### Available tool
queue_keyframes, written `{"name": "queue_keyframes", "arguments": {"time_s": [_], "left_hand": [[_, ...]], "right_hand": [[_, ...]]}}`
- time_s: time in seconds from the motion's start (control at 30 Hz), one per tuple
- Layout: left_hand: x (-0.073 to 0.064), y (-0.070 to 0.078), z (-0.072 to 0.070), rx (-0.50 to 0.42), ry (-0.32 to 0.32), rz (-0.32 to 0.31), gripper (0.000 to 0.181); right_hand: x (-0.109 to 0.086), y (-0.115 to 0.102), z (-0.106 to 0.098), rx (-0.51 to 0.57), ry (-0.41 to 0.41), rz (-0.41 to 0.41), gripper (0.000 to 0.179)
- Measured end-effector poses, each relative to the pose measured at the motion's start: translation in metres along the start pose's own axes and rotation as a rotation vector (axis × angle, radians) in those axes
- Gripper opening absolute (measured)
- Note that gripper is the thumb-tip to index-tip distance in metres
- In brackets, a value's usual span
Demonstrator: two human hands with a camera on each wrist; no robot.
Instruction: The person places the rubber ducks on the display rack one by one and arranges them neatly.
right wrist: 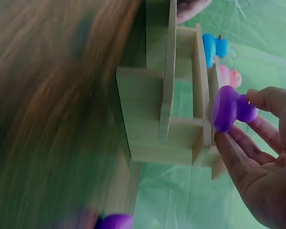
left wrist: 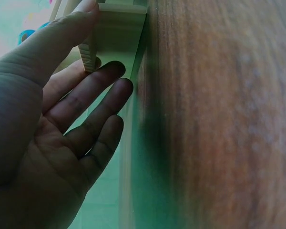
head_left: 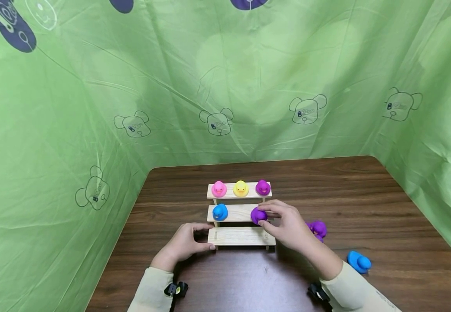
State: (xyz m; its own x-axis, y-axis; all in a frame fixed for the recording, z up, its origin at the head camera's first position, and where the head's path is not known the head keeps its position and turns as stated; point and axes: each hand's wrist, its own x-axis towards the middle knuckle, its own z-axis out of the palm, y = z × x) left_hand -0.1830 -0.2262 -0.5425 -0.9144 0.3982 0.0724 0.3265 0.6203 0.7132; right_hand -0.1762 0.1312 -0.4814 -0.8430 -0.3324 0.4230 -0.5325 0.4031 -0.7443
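Note:
A wooden three-tier display stand (head_left: 241, 237) stands on the table. My left hand (head_left: 184, 243) holds the left end of its lowest tier; in the left wrist view the thumb and index finger lie on either side of the board's end, the other fingers loosely spread. My right hand (head_left: 289, 227) pinches a purple rubber duck (right wrist: 225, 109) between thumb and fingers at the right end of the middle tier. On that tier's left end sits a blue duck (head_left: 220, 212). The top tier carries a pink duck (head_left: 219, 189), a yellow duck (head_left: 241, 188) and another purple duck (head_left: 263, 187).
To the right of the stand, more purple ducks (head_left: 318, 228) lie on the brown wooden table (head_left: 397, 216), partly hidden by my right forearm. A blue duck (head_left: 359, 261) lies nearer the front right. Green printed cloth (head_left: 264, 78) hangs around the back and sides.

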Motion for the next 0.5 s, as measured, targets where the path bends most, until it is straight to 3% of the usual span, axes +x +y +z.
{"name": "queue_keyframes", "arguments": {"time_s": [0.2, 0.5], "left_hand": [[0.0, 0.001, -0.001, -0.001, 0.0, -0.008, 0.049], [0.001, 0.001, 0.0, -0.014, 0.004, 0.002, 0.051]], "right_hand": [[0.01, -0.003, 0.019, -0.001, 0.007, -0.004, 0.037], [0.024, -0.009, 0.037, -0.114, 0.008, -0.032, 0.036]]}}
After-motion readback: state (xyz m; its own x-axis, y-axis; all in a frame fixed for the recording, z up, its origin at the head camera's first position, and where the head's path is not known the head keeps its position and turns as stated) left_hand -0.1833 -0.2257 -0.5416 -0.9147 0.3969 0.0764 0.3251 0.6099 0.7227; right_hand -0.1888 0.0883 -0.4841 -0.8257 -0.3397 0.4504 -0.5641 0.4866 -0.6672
